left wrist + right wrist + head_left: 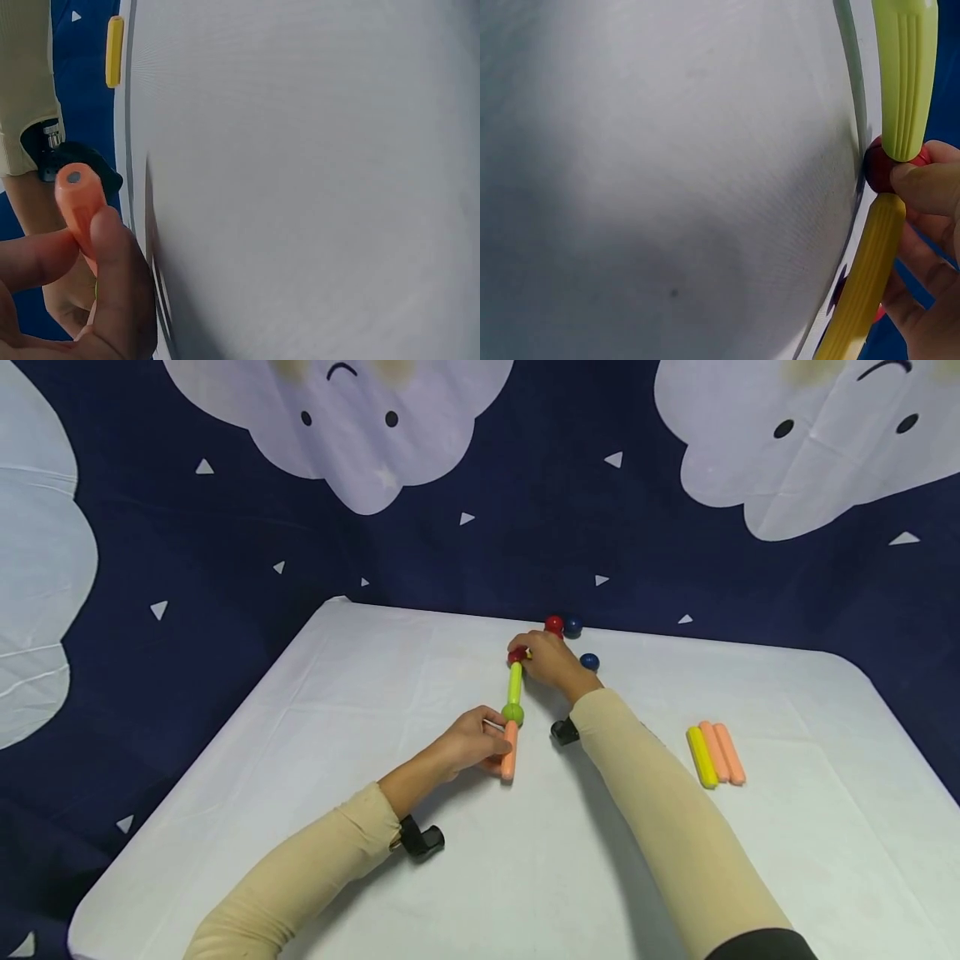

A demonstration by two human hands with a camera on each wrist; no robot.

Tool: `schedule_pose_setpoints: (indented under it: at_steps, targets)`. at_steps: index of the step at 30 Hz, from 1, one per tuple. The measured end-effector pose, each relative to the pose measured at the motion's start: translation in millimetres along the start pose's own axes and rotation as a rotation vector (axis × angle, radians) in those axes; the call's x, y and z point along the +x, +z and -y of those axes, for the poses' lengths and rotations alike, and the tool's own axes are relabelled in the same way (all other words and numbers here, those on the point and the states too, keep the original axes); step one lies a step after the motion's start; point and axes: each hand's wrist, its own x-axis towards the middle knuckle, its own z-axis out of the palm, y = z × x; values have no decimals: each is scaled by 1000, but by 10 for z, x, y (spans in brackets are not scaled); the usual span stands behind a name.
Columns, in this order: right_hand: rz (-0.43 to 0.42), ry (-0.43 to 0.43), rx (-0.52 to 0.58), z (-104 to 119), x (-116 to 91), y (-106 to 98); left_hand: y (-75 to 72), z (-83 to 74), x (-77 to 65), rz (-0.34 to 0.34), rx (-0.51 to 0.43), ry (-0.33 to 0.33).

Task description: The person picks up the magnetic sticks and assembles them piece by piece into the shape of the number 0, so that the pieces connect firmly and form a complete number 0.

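Near: left hand [471, 742], grip clamped on an orange rod [509, 753] meeting a green ball [513, 715]; a yellow rod [702, 757] and two orange rods [730, 754], side by side, on the white cloth-covered surface [847, 760] to the right. Beyond: lime-green grooved rod [514, 683], then right hand [553, 662], grip pinching a red ball [881, 169] between that rod and a yellow grooved rod [866, 277]. Farthest: two dark blue balls [572, 627], one beside a glossy red ball [553, 624].

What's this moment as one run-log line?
left fingers: pinch orange stick | right fingers: grip red ball | green ball: between orange stick and lime stick
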Motion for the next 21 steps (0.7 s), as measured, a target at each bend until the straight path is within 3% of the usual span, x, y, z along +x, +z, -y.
schedule_pose_setpoints:
  at_steps: [8,13,17,21]
  targets:
    - [3,-1,2,0,7,15,0,-6,-22,8,-3,-9]
    - [10,2,3,4,9,23,-14,-25,-36,-8,56,-16]
    - [11,9,-3,6,5,15,-90,-46,-8,-80,237,17]
    - [11,10,-14,-2,3,14,-239,-73,65,-122,477,162]
